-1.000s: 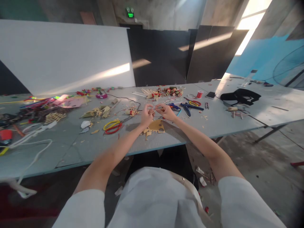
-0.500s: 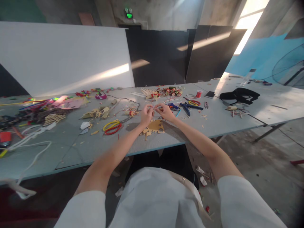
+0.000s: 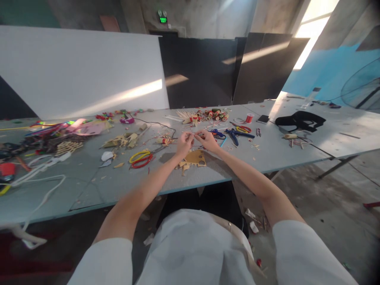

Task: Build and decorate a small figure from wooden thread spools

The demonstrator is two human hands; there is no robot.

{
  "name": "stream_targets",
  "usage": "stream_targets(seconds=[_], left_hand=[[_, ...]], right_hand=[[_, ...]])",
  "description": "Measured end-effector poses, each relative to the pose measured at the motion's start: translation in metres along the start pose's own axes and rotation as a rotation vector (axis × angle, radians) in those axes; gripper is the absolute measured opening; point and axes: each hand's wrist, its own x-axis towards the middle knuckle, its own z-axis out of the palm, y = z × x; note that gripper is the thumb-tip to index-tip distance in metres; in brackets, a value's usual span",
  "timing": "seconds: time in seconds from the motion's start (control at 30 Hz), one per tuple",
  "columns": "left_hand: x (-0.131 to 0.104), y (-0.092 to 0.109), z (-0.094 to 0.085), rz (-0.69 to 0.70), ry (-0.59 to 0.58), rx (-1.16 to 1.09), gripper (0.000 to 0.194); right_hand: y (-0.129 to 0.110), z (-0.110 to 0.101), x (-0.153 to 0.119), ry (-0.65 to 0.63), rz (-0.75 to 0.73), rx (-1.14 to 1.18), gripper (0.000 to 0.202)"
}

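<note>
My left hand and my right hand meet fingertip to fingertip above the grey table. Both are pinched closed; whatever lies between the fingers is too small to make out. Just below them lies a tan board with cut-outs. Left of my left hand are a small roll with a red band and scissors with yellow and red handles. A blue glue gun lies beyond my right hand, with dark blue pliers beside it.
Banded rolls and sticks are heaped at the back. Red-and-yellow-handled scissors, a red spool, a phone and a black cap lie right. Tan scraps, coloured materials and a white power strip lie left.
My hands have drawn slightly closer together at the fingertips. The whole view has shifted a little; the things on the table look unmoved.
</note>
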Motion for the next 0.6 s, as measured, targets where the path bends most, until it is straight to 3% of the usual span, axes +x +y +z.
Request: stream_targets(seconds=[0.37, 0.6], left_hand=[[0.001, -0.003, 0.0028, 0.004, 0.008, 0.002, 0.057], [0.004, -0.0054, 0.0018, 0.078, 0.056, 0.095, 0.056]], right_hand=[[-0.0037, 0.0087, -0.0004, 0.005, 0.181, 0.199, 0.048], [-0.0041, 0.0083, 0.0009, 0.055, 0.207, 0.215, 0.048]])
